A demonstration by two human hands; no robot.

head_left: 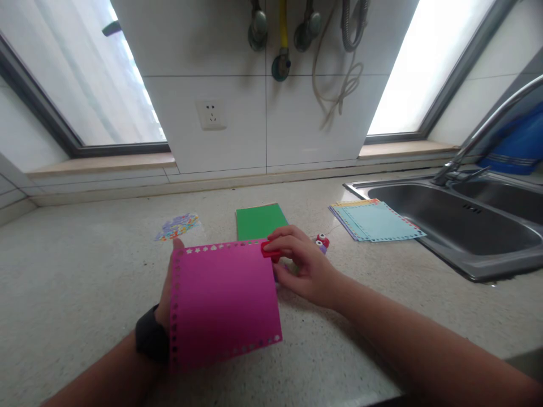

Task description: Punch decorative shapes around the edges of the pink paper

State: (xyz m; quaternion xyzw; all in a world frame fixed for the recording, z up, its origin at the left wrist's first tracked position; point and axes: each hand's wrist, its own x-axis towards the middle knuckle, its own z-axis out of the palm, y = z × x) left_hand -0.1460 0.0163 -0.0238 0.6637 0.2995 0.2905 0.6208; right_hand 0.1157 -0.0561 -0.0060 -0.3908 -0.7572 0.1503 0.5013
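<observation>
A magenta sheet of paper [224, 299] is held up over the counter, with small cut-out shapes along its top, left and bottom edges. My left hand [169, 277] grips it at the left edge, thumb showing at the top corner and the other fingers hidden behind. At the sheet's top right corner, my right hand [303, 265] is closed on a small red craft punch [270, 250], which sits over the paper's edge. Just beyond that hand lie small red and purple pieces with eye-like dots [322, 243]. Green paper [261, 220] lies flat behind the sheet.
A stack of pale blue and other coloured punched sheets [377, 220] lies at right, beside the steel sink [475, 271] and its faucet [449, 169]. Colourful paper bits [177, 226] lie at left on the speckled counter [93, 271]. Pipes and a socket [211, 115] are on the wall.
</observation>
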